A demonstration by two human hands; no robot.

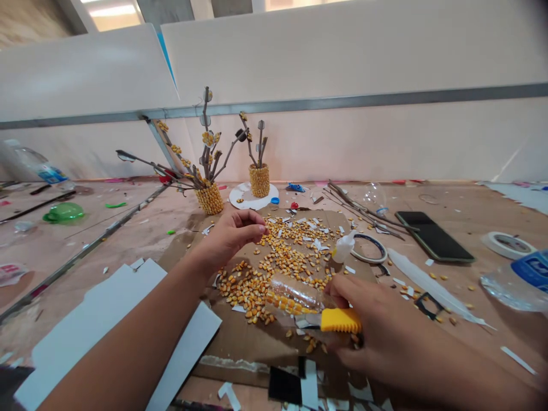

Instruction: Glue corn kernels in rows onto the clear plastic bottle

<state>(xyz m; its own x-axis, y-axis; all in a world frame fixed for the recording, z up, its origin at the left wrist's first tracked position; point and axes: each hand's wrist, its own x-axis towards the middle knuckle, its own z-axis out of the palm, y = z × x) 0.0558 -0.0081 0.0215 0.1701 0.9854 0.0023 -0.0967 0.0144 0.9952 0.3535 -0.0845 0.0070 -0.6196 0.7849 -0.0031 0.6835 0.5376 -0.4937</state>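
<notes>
My left hand (237,235) is over the left side of the loose corn kernels (291,257), thumb and forefinger pinched together. Whatever is between those fingertips is too small to make out. At the lower right, my right hand (372,314) grips the near end of a clear plastic cylinder (295,290), which lies tilted with rows of kernels stuck along its lower side. A yellow utility knife (340,321) with a metal blade shows in front of this hand, between its fingers; whether it is gripped too I cannot tell. A small white glue bottle (343,246) stands beyond.
Cardboard (240,342) lies under the kernels. Behind stand two kernel-covered pots (209,198) with twigs, one on a white disc (240,197). Rightward are a tape roll (369,249), phone (434,236), feather (432,282) and plastic bottle (518,279). White board pieces (107,308) lie left.
</notes>
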